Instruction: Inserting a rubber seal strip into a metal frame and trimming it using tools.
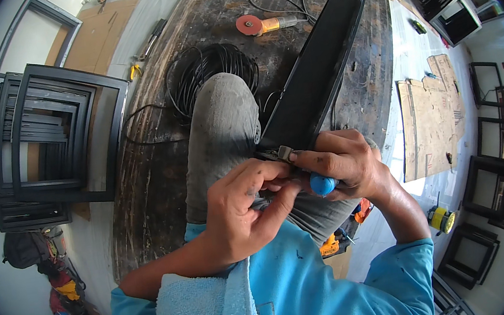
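Observation:
A long black frame piece slants from the upper right down to my lap, its near end between my hands. At that end sits a small metal fitting. My right hand is closed around a tool with a rounded blue handle; its working end is hidden. That hand's index finger presses against the fitting. My left hand is closed beside it, fingertips pinched at the frame's end. Whatever lies between those fingertips is hidden.
An angle grinder with a red disc and a coil of black cable lie on the worn wooden surface. Stacked dark frames lean at left. Cardboard lies at right. A yellow power tool is beside my leg.

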Action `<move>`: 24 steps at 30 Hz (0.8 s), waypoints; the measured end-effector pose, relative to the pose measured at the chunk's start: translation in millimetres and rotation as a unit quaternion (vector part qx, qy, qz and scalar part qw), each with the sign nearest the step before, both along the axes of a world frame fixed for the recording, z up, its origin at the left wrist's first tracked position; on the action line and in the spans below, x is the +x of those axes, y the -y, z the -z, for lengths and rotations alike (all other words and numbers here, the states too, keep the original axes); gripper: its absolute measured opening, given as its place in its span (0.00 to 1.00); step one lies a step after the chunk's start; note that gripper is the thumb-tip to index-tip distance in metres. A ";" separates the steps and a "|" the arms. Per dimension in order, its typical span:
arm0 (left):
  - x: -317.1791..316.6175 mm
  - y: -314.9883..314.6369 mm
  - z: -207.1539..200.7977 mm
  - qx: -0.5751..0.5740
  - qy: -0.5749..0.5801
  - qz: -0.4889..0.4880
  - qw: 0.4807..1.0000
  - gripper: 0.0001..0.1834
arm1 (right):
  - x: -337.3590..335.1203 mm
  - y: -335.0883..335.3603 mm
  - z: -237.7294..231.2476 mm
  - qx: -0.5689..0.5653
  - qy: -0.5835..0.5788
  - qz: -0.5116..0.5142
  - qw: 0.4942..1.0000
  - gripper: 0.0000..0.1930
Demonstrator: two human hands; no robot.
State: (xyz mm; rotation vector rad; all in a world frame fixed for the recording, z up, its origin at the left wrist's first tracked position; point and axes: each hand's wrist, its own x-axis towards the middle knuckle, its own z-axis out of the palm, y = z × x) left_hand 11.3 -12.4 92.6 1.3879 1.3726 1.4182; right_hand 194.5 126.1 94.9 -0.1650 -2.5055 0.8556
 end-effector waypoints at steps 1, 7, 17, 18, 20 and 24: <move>0.6 -0.6 -0.1 0.031 -0.032 -0.013 0.999 0.08 | -1.2 -0.5 -0.7 0.005 0.001 -0.005 1.000 0.22; -1.8 -6.8 16.9 0.125 -0.110 -0.071 0.983 0.12 | -11.6 1.6 4.8 -0.001 -0.014 0.012 1.000 0.25; -6.3 -14.5 21.2 0.157 -0.078 -0.094 0.980 0.14 | -18.5 -5.4 -37.6 -0.136 0.090 0.048 0.985 0.28; -6.1 -14.0 21.9 0.158 -0.076 -0.099 0.980 0.14 | -18.3 -8.7 -39.8 -0.134 -0.058 0.055 0.988 0.26; -3.5 -13.3 22.8 0.140 -0.056 -0.107 0.983 0.15 | -5.0 -14.9 -52.8 -0.202 -0.204 0.107 0.952 0.21; -6.0 -21.4 30.1 0.208 -0.076 -0.115 0.968 0.15 | -24.6 -38.0 -126.1 -0.353 -0.339 0.005 0.872 0.13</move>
